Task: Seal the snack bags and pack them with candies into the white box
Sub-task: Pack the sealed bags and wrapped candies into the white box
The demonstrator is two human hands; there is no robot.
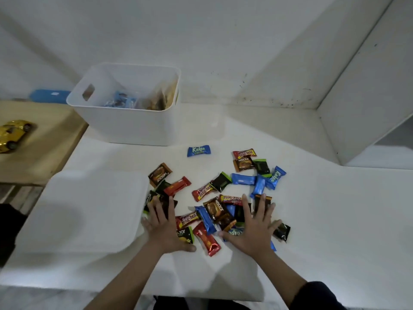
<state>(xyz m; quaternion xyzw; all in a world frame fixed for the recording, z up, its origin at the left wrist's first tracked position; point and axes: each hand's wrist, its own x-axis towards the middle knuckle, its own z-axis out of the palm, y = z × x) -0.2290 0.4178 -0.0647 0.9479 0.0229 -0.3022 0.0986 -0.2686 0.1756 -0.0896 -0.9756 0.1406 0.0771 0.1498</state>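
Note:
Several wrapped candies (220,193) in blue, red, brown and black lie scattered on the white table (324,220). One blue Kalpa candy (198,151) lies apart, nearer the white box (125,126). The box stands at the back left and holds snack bags (163,97) and blue packets. My left hand (165,227) lies flat with fingers spread on the left part of the pile. Flat and spread too, my right hand (252,227) rests on the right part. Neither hand grips anything.
A white lid (89,209) lies flat to the left of the candies. A wooden surface (44,153) at the far left carries a gold toy car (13,135). A blue case (50,96) sits behind the box. A white wall ledge (368,97) rises at the right.

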